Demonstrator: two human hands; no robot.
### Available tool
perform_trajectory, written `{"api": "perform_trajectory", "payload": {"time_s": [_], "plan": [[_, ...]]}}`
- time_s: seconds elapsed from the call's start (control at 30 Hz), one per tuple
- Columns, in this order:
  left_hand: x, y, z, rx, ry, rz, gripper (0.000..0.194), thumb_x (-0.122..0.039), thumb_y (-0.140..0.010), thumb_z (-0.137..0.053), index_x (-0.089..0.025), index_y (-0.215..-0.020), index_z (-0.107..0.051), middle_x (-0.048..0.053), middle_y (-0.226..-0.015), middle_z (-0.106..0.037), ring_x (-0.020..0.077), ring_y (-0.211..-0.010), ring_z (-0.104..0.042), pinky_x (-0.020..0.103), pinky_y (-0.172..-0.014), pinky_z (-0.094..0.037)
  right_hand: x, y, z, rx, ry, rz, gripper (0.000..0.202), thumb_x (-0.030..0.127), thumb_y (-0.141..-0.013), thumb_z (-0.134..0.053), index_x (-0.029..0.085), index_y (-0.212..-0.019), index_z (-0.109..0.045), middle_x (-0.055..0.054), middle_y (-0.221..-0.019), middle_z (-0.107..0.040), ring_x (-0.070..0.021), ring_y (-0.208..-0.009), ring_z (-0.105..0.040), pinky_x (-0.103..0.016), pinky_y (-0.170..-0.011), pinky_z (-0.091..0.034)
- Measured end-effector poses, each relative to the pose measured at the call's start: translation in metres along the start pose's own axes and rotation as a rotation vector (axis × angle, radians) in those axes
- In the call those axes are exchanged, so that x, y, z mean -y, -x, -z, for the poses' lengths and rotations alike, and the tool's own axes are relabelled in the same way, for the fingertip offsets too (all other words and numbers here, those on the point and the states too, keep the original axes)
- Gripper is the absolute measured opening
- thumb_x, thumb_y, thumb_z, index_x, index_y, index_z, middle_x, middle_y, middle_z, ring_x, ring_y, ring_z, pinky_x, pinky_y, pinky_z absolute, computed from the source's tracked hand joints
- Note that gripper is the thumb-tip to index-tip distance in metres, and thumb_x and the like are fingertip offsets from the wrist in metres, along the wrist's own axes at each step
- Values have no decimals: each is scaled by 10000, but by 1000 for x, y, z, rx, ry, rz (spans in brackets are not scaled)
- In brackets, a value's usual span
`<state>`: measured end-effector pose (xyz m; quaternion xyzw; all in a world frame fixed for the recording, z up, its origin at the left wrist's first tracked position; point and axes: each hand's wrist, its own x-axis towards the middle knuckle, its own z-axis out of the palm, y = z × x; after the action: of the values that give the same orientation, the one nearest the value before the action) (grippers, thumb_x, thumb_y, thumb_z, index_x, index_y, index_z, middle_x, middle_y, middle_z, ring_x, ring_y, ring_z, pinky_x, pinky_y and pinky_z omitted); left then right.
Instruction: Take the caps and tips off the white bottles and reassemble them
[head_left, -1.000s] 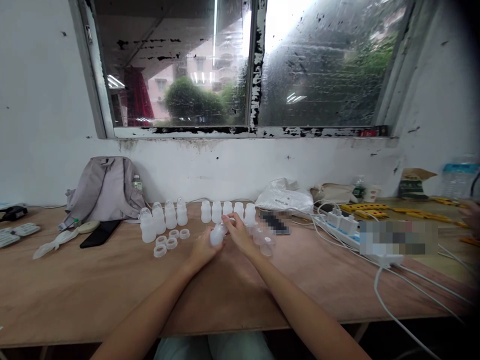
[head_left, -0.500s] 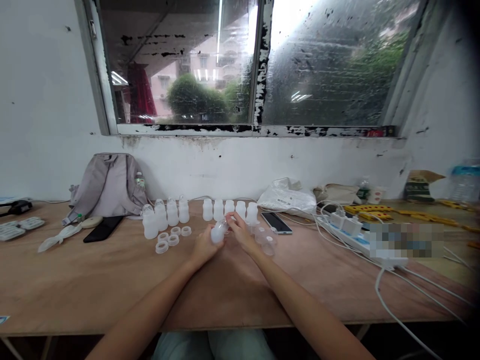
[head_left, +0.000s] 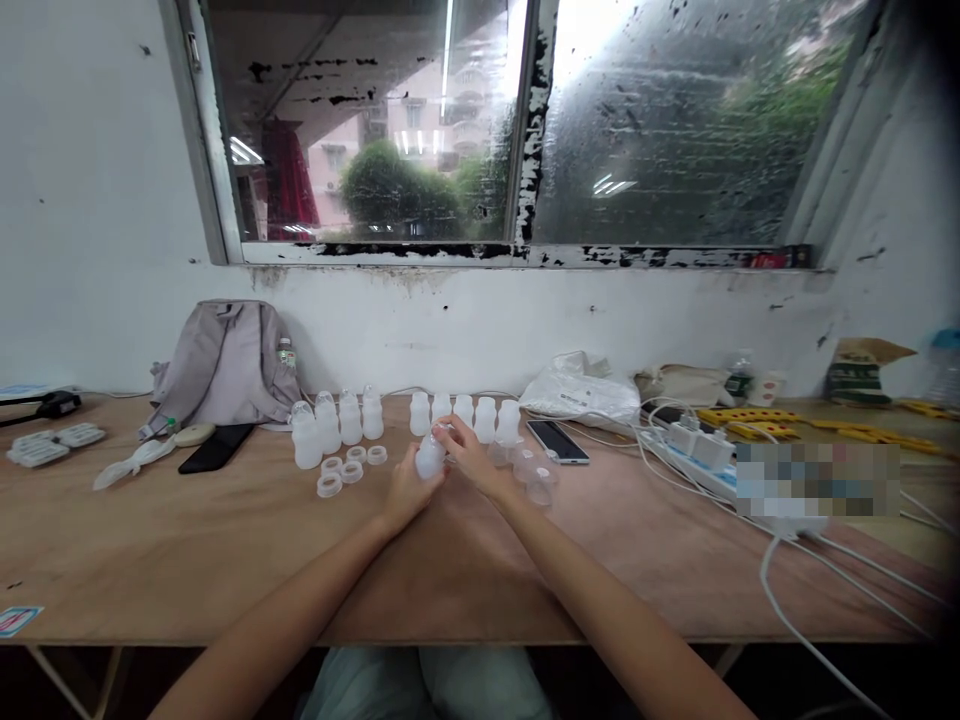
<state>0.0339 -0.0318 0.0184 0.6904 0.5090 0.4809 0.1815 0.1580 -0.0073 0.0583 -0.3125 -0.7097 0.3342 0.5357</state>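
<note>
A small, milky-white, rounded plastic bottle is held tilted above the brown wooden table, its body wrapped by the curled left hand and its upper end pinched by the fingers of the right hand, in front of a row of short white plastic bottles. The body is best steadied without squeezing, since thin plastic may give, and any twist is best applied squarely, so that skewing is avoided.
</note>
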Motion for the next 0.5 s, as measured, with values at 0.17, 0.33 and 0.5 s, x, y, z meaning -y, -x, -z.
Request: {"api": "perform_trajectory", "payload": {"time_s": [0.17, 0.33, 0.5], "plan": [[-5, 3, 23, 244, 68, -138, 436, -416, -734, -534, -176, -1077, -411, 77, -991, -574, 208, -881, -545, 324, -756, -417, -2, 5, 10, 52, 2, -45, 303, 480, -773, -467, 219, -917, -522, 21, -738, -547, -111, -651, -495, -222, -598, -407], [1, 4, 53, 424, -37, -278, 412, -357, -741, -531, -176, -1098, -433, 84, -1077, -499, 226, -1009, -461, 361, -890, -355, -8, 13, 15, 79, 34, -59, 351, 500, -771, -463, 217, -961, -544, 6, -764, -563, -123, -669, -510, -249, -628, -432], [15, -9, 63, 348, 29, -266, 469, -348, -690, -598, -182, -1094, -429, 47, -1006, -543, 192, -882, -517, 314, -776, -419, 11, 14, 6, 103, -78, -73, 429, 476, -774, -478, 228, -1124, -474, -26, -871, -600, -145, -766, -553, -284, -692, -445]]}}
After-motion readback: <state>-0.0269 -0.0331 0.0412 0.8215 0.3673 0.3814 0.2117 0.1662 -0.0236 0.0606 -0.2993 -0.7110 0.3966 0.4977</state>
